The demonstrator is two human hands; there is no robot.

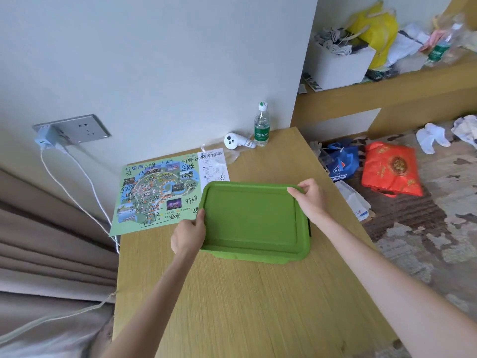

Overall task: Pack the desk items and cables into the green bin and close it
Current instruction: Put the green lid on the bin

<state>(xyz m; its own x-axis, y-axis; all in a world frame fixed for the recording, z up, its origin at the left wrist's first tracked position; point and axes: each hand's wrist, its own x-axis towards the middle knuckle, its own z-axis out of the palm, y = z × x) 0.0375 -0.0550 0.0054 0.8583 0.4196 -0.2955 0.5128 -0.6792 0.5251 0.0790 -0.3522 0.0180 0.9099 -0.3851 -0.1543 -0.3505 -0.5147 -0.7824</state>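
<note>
The wooden desk [245, 306] fills the view, and in the middle of its tabletop sits the green bin [260, 258] with its lid [251, 218] laid over it, so whatever is inside is hidden. Toward the far left corner lies a hand-marked park map [154, 192], a printed slip [214, 164] beside it. The left hand [188, 236] grips the lid's left rim, thumb on top, fingers curled under; the right hand [309, 197] pinches the far right corner, fingers bent over the edge. This looks like the closing step: square the lid to the rim all round, then press evenly on opposite sides, or one corner may ride up. At the far edge stand a Cestbon water bottle [261, 127] and a white handheld controller [236, 142]; off the desk, a charger [45, 136] with white cables [77, 192] hangs at the wall socket [77, 129], seemingly unpacked.
</note>
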